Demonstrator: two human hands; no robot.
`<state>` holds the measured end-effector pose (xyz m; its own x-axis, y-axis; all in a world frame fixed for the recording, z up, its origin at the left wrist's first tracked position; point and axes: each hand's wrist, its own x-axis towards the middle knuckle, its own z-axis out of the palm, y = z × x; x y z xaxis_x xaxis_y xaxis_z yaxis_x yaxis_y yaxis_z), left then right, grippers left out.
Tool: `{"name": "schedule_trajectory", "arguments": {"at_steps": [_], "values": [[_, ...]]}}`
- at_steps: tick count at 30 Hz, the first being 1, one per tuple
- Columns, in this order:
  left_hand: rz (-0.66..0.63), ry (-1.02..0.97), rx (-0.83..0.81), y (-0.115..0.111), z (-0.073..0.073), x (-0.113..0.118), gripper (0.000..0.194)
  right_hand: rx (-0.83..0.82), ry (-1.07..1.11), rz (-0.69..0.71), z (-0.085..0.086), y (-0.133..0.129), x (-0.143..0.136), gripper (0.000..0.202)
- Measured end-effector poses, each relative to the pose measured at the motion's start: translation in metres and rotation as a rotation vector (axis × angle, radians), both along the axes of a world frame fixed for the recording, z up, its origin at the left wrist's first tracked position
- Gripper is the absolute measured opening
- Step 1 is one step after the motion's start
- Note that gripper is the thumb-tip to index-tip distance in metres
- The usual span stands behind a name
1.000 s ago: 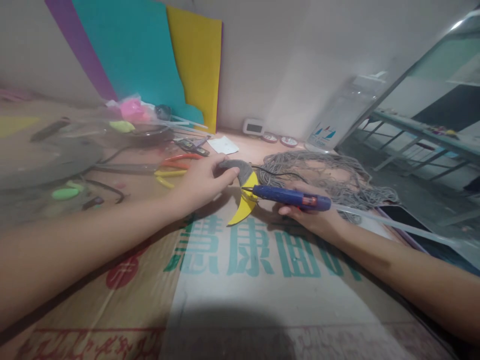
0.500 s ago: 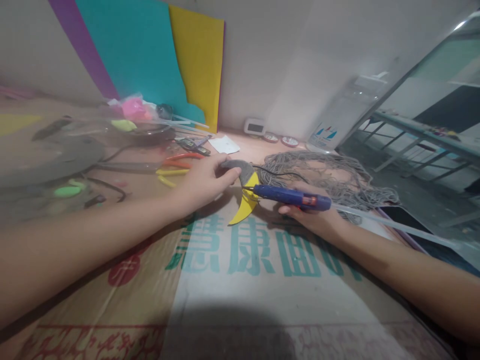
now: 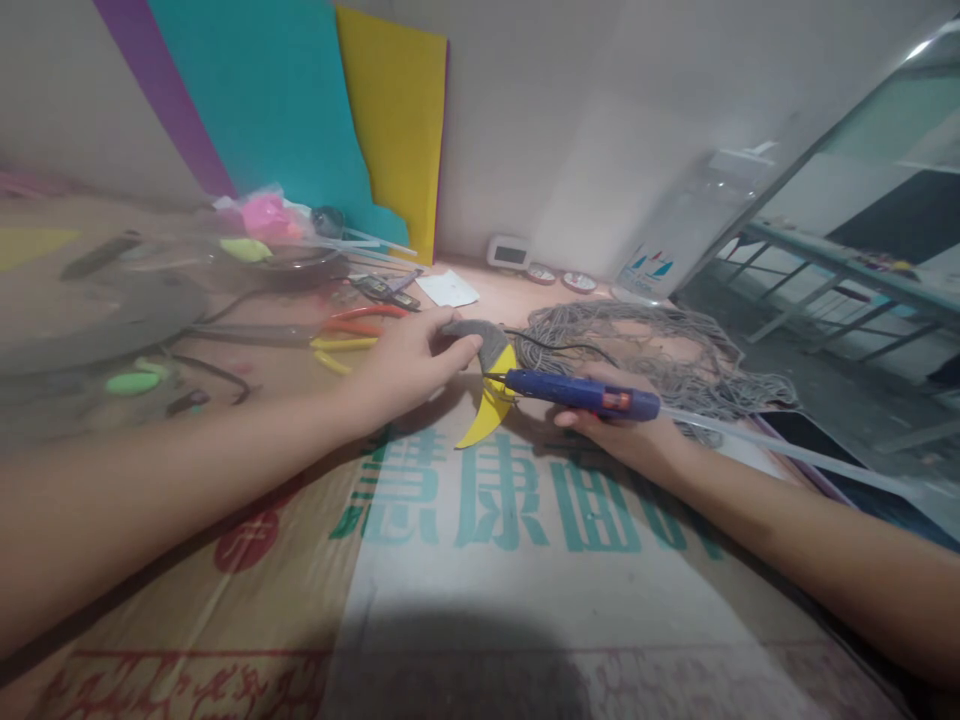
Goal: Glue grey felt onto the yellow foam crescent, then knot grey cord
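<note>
Smooth plastic glue gun (image 3: 577, 393), matt crescent (image 3: 493, 408), rough yarn (image 3: 701, 355)

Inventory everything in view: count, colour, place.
crescent: 1, grey and yellow, in left hand
glue gun: 1, blue, in right hand
glue stick: 1, translucent, glue gun's rear
cable: 1, black, behind glue gun
yarn heap: 1, grey, behind right hand
handled tools: uncounted, orange and yellow, behind left hand
sheets: 3+, purple, teal, yellow, back left
paper: 1, white, back centre
display box: 1, white, back centre
discs: 2, reddish, beside display box
bottle: 1, clear, back right
device: 1, dark, right
cardboard: 1, brown, foreground
clutter: too blurred, mixed, left
left hand: 1, bare, centre
right hand: 1, bare, centre
</note>
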<state>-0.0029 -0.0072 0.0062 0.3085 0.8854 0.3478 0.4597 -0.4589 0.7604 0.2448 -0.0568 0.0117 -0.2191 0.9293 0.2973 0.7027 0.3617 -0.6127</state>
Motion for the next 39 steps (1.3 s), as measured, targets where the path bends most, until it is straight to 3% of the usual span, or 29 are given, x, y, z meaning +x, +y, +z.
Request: {"name": "schedule_trajectory", "arguments": {"at_steps": [30, 39], "values": [[-0.001, -0.023, -0.049, 0.0021, -0.0018, -0.0008, 0.026, 0.073, -0.052, 0.022, -0.0072, 0.0044, 0.008, 0.03], [-0.001, -0.031, -0.073, 0.0028, -0.0014, -0.0005, 0.027, 0.024, -0.019, -0.025, -0.0087, 0.0042, 0.0071, 0.035]]}}
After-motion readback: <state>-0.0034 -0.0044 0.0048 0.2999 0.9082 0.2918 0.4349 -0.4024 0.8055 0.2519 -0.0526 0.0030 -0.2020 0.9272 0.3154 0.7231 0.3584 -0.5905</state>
